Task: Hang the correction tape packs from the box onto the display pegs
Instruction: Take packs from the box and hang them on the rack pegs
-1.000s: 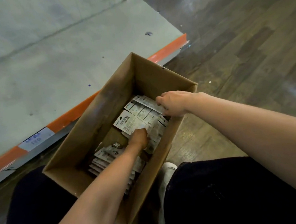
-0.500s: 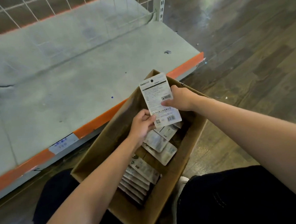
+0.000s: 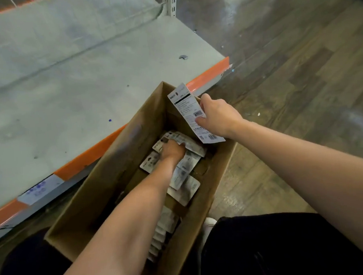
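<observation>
Head view: right hand pinching pack, left hand gripping packs inside box beside shelf.

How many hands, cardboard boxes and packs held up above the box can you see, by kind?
Hands: 2, left hand and right hand
Cardboard box: 1
Held-up pack: 1
Total: 4
Packs inside the box are too jumbled to count.

A: Any print you can read?
B: The correction tape pack held above the box has a dark header band, lines of small print and a barcode, all too blurred to read.
A: And the shelf?
B: Its pale price label carries blue marks, also unreadable.
</observation>
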`<action>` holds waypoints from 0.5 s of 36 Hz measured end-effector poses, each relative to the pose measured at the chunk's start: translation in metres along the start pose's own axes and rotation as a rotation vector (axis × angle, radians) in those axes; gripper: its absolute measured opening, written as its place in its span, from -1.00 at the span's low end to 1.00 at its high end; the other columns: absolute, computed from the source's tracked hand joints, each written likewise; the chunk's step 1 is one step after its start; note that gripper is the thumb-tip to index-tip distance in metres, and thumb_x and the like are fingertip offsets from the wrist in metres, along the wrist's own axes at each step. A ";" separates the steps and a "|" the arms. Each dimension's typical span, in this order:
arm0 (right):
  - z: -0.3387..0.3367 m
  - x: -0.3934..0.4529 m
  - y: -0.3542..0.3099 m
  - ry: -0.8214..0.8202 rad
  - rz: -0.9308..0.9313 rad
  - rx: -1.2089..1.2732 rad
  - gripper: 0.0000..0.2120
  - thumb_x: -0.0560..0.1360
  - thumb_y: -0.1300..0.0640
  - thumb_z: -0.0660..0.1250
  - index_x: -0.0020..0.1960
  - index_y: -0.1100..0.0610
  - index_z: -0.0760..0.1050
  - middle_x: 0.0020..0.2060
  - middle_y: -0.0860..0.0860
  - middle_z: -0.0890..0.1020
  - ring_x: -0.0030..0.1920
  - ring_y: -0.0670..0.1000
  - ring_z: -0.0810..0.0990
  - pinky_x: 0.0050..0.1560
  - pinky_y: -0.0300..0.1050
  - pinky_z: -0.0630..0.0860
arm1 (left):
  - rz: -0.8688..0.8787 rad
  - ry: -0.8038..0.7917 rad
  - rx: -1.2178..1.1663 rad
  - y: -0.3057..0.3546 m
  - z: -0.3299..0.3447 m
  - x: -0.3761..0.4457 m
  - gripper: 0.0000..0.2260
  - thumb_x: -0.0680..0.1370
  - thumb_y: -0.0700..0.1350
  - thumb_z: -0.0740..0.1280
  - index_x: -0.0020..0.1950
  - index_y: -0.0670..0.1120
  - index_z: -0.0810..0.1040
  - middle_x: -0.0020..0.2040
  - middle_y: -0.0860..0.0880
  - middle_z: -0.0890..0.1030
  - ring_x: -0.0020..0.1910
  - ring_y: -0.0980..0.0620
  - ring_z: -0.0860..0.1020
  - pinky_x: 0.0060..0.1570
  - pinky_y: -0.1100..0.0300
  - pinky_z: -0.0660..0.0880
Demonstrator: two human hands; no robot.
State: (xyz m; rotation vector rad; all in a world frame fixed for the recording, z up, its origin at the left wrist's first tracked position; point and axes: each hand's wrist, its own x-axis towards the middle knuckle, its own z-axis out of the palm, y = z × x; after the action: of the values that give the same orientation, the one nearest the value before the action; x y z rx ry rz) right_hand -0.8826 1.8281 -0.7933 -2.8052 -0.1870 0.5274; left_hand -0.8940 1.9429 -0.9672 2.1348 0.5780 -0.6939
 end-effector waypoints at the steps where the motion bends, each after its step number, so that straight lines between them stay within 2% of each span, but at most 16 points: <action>1: 0.000 0.000 0.004 -0.005 0.007 -0.004 -0.71 0.59 0.11 0.23 0.24 0.19 0.26 -0.11 0.10 0.49 -0.25 0.06 0.45 -0.41 -0.13 0.28 | -0.012 -0.011 0.005 0.003 0.004 0.003 -0.61 0.61 0.04 0.21 0.30 -0.20 0.47 0.22 -0.22 0.56 0.12 -0.20 0.58 0.14 -0.04 0.54; 5: 0.000 -0.001 0.021 -0.028 0.051 -0.006 -0.80 0.59 0.11 0.21 0.12 0.14 0.24 -0.16 0.06 0.47 -0.24 0.08 0.48 -0.35 -0.09 0.34 | -0.071 -0.045 -0.032 0.008 0.022 0.013 -0.69 0.60 -0.03 0.24 0.16 -0.25 0.54 0.09 -0.22 0.63 0.04 -0.16 0.62 0.10 -0.01 0.56; 8: 0.002 -0.001 0.031 -0.023 0.065 0.039 -0.81 0.60 0.11 0.21 0.06 0.10 0.18 -0.20 0.04 0.47 -0.29 0.03 0.49 -0.41 -0.14 0.33 | -0.113 -0.021 -0.052 0.012 0.030 0.019 -0.64 0.56 -0.06 0.30 0.28 -0.23 0.48 0.24 -0.22 0.55 0.18 -0.18 0.55 0.15 0.07 0.51; 10: 0.003 -0.001 0.034 -0.021 0.053 0.064 -0.80 0.61 0.11 0.21 0.07 0.09 0.17 -0.23 0.02 0.46 -0.31 -0.01 0.48 -0.42 -0.17 0.35 | -0.120 0.026 -0.021 0.016 0.031 0.020 -0.56 0.56 -0.09 0.33 0.40 -0.21 0.39 0.37 -0.20 0.45 0.32 -0.17 0.45 0.23 0.08 0.41; 12: 0.004 0.000 0.033 -0.030 0.035 0.049 -0.81 0.61 0.12 0.20 0.13 0.12 0.21 -0.19 0.04 0.49 -0.29 0.03 0.51 -0.40 -0.15 0.38 | -0.123 0.062 -0.006 0.019 0.031 0.021 -0.57 0.58 -0.12 0.30 0.42 -0.21 0.36 0.40 -0.20 0.42 0.37 -0.16 0.40 0.28 0.09 0.35; 14: 0.004 0.000 0.031 -0.045 0.032 0.029 -0.78 0.61 0.13 0.20 0.19 0.14 0.23 -0.20 0.03 0.46 -0.30 0.01 0.48 -0.41 -0.15 0.37 | -0.113 0.075 -0.015 0.022 0.028 0.017 -0.63 0.61 -0.14 0.22 0.38 -0.25 0.41 0.37 -0.23 0.44 0.34 -0.18 0.42 0.26 0.08 0.36; 18: 0.002 0.002 0.024 -0.068 0.034 -0.017 -0.74 0.61 0.13 0.19 0.25 0.16 0.23 -0.16 0.06 0.49 -0.33 -0.01 0.46 -0.44 -0.17 0.36 | -0.056 0.048 -0.084 0.021 0.020 0.006 -0.71 0.58 -0.17 0.20 0.25 -0.25 0.50 0.24 -0.27 0.54 0.19 -0.22 0.54 0.18 0.01 0.51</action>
State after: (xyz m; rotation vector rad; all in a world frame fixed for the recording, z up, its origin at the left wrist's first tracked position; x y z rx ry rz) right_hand -0.8796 1.8065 -0.8026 -2.8134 -0.1584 0.6319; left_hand -0.8823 1.9153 -0.9701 2.0688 0.6835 -0.6395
